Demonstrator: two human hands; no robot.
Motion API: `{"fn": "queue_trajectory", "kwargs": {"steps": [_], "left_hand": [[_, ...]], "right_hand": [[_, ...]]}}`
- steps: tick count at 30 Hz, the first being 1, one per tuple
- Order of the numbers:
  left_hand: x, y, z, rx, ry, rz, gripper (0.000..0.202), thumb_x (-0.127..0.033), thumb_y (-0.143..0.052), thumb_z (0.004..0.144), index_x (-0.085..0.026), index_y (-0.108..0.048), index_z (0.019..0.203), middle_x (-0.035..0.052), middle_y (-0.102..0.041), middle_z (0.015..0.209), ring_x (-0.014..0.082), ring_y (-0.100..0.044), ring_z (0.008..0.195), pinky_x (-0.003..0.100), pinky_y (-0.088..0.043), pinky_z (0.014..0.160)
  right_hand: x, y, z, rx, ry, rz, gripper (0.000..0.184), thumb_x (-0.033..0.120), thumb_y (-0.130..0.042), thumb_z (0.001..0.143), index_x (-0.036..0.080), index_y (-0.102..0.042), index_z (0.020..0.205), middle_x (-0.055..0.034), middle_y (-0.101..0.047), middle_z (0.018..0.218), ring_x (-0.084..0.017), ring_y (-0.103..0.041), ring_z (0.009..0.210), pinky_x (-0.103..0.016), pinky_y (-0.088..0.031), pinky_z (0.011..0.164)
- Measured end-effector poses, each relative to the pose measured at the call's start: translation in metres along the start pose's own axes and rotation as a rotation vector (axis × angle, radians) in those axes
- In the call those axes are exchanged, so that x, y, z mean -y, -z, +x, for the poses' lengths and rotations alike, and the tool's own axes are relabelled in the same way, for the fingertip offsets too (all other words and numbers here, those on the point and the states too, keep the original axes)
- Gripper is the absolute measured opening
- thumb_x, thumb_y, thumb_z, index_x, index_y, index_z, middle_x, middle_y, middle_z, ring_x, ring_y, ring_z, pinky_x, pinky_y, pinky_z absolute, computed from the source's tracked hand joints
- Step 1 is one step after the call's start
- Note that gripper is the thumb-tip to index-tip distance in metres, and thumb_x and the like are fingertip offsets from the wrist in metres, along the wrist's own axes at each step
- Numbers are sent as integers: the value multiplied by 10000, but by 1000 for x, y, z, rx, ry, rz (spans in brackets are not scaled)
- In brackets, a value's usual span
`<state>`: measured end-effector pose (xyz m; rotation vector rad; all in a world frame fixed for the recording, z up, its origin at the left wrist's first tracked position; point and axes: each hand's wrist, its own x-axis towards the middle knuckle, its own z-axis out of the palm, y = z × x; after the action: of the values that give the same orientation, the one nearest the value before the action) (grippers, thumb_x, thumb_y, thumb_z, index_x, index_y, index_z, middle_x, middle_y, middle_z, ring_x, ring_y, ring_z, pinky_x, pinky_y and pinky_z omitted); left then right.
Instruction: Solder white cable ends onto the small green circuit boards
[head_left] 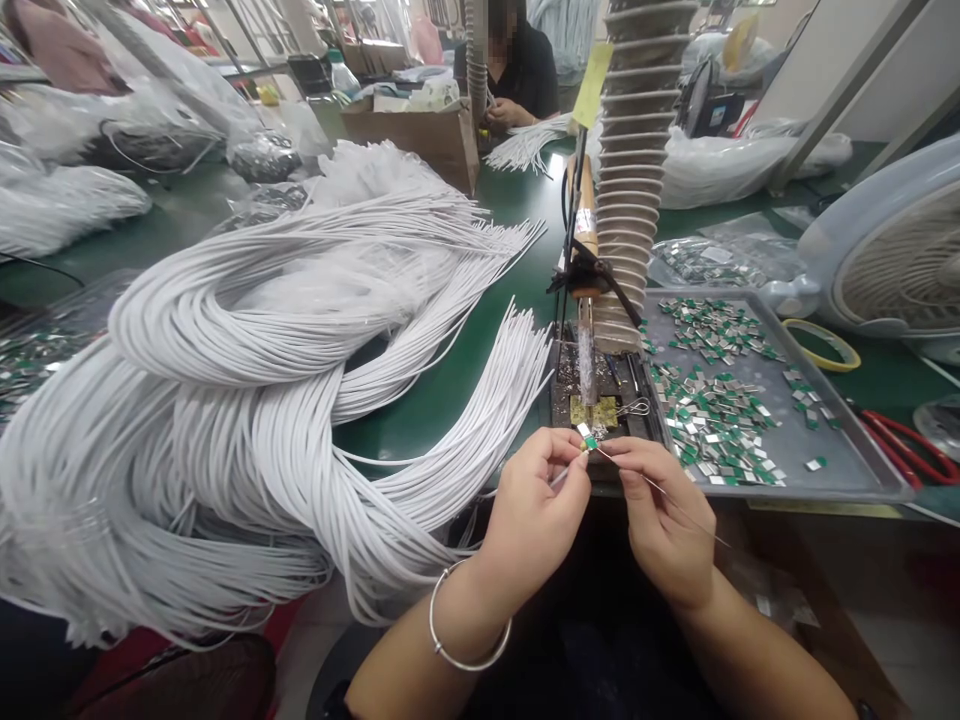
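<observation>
Between the thumb and fingers of my left hand (534, 505) is a small metal connector with a green circuit board (589, 438). A piece of white cable seems to run back under that hand; its end is mostly hidden. My right hand (670, 522) pinches a thin solder wire (705, 530), whose tip reaches the green board. Just above my fingertips, a soldering iron (586, 235) with a wooden handle points down, tied upright over a dark stand (562, 400). The connector is close below the iron's tip; whether they touch I cannot tell.
Large bundles of white cables (247, 430) cover the left side. A grey tray (847, 487) of small green-and-metal connectors is at right, by yellow tape (821, 345), red-handled pliers (904, 440) and a fan (892, 240). A ribbed hose (636, 170) hangs behind the iron. Another person (517, 70) sits opposite.
</observation>
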<state>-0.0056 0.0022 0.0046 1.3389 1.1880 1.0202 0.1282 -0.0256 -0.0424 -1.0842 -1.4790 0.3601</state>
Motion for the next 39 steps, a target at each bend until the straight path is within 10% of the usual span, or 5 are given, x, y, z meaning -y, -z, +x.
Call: {"fn": "queue_trajectory", "kwargs": {"steps": [39], "left_hand": [[-14, 3, 6, -9, -44, 65, 51, -182, -530, 813, -166, -548, 768, 48, -613, 885, 148, -610, 817, 252, -497, 682]], "right_hand": [[5, -5, 25, -13, 191, -122, 210, 64, -525, 839, 218, -619, 945, -60, -697, 940, -176, -675, 883, -330, -579, 761]]}}
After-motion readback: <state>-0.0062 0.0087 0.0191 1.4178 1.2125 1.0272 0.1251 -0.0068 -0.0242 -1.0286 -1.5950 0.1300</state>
